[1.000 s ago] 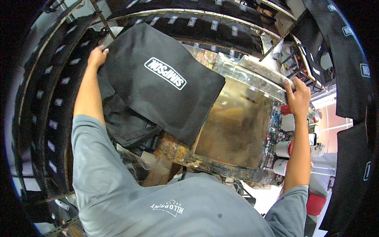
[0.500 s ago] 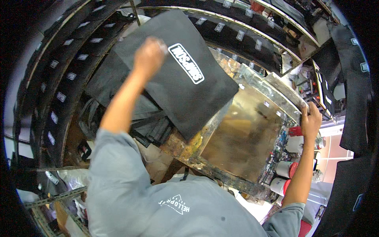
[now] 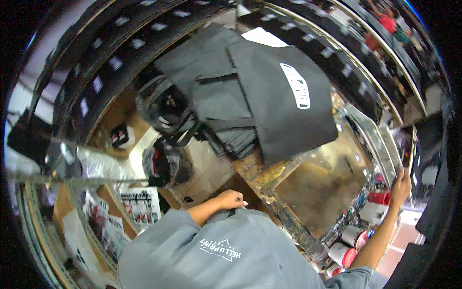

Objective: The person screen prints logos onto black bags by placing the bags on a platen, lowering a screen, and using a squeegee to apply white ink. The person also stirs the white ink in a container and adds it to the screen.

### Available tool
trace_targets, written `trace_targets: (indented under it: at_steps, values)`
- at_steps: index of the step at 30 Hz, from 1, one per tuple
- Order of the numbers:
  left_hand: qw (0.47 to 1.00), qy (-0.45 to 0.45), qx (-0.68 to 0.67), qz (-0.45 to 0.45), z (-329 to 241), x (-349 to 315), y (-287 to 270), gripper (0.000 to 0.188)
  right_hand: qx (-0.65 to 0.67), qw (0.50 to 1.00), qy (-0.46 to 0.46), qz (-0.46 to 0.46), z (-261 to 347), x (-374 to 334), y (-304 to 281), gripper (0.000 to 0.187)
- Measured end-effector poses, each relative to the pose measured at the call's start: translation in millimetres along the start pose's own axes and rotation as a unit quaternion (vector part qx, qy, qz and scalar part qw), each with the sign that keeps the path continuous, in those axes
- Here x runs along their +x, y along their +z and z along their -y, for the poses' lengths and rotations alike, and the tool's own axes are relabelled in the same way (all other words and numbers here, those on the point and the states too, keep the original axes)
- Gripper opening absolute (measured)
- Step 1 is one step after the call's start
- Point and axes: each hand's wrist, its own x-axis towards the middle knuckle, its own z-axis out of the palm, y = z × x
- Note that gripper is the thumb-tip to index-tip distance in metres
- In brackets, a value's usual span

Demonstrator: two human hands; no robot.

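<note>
A black fabric bag with a white printed patch lies flat over the far end of a paint-stained printing screen. My right hand grips the metal frame of that screen at its right edge, arm stretched out. My left hand is drawn in close to my grey shirt, fingers curled, and nothing shows in it. It is well clear of the bag. A pile of dark grey bags lies just left of the printed one.
Round paint cans and a red container stand below the screen on the right. Curved racks hung with black bags ring the area. A dark bundle, cardboard and printed sheets lie at lower left.
My left hand has left the black bag and pulled back to my chest. The bag now lies flat on the screen. My right hand keeps its hold on the frame.
</note>
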Motion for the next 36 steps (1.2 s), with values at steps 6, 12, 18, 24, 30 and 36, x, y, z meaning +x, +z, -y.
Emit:
trace_targets:
  at_steps: [6, 12, 18, 24, 30, 36]
  values:
    - [0.898, -0.332, -0.065, -0.281, 155.4, -87.7, 45.8, 0.055, -0.005, 0.999, -0.036, 0.01, -20.6, 6.5, 4.1, 0.057]
    - [0.889, -0.456, -0.018, -0.041, 224.7, -201.0, 69.1, 0.063, -0.013, 1.0, -0.012, 0.023, -38.4, 11.4, 17.8, 0.063]
    - [0.954, -0.195, 0.029, -0.227, 94.8, -131.4, 6.7, 0.052, -0.039, 0.999, -0.012, 0.018, -61.8, 19.3, 18.2, 0.066]
    - [0.894, 0.363, 0.218, -0.148, -45.9, 31.2, -14.4, 0.034, -0.032, 0.998, -0.002, 0.045, -51.5, 22.1, 19.2, 0.063]
    - [0.86, 0.414, 0.298, -0.039, -84.0, 135.2, -3.5, 0.037, -0.11, 0.988, -0.112, 0.005, -91.6, 22.2, 26.9, 0.048]
    - [0.874, 0.408, 0.265, 0.017, -76.7, 154.9, 8.2, 0.05, -0.036, 0.999, -0.031, 0.003, -114.1, 22.2, 23.0, 0.06]
